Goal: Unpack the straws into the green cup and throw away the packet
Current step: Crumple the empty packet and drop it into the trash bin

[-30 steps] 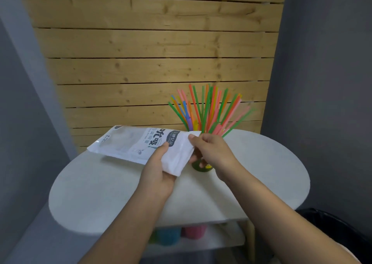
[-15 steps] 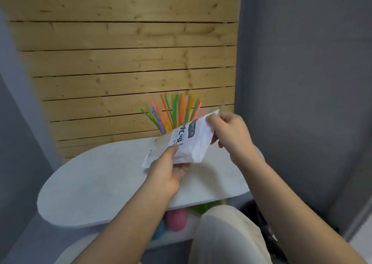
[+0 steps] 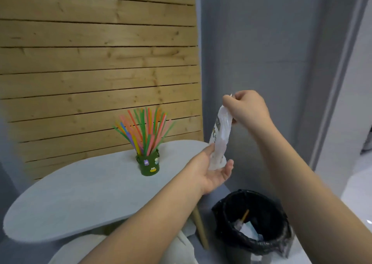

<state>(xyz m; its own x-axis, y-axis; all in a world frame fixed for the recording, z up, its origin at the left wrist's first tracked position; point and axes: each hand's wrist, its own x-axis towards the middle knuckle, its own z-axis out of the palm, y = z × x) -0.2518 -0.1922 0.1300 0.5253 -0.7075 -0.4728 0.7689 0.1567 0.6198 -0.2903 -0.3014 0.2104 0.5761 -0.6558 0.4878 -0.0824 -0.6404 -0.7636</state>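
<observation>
Head view: the right hand [image 3: 248,110] pinches the top end of the packet [image 3: 220,136] between thumb and fingers, so the crumpled white packet hangs down lengthwise in the air past the right end of the table [image 3: 80,199]. The left hand [image 3: 209,171] is open, palm up, with its fingers spread apart under the packet's lower end, which touches the palm and fingers; it cups rather than clamps. The packet hangs above and a little left of the black-lined bin [image 3: 253,221] on the floor, which holds some scraps. On the table the green cup [image 3: 148,166], with small stickers on its side, stands upright and holds the fanned bundle of coloured straws [image 3: 144,131], well apart from both hands.
</observation>
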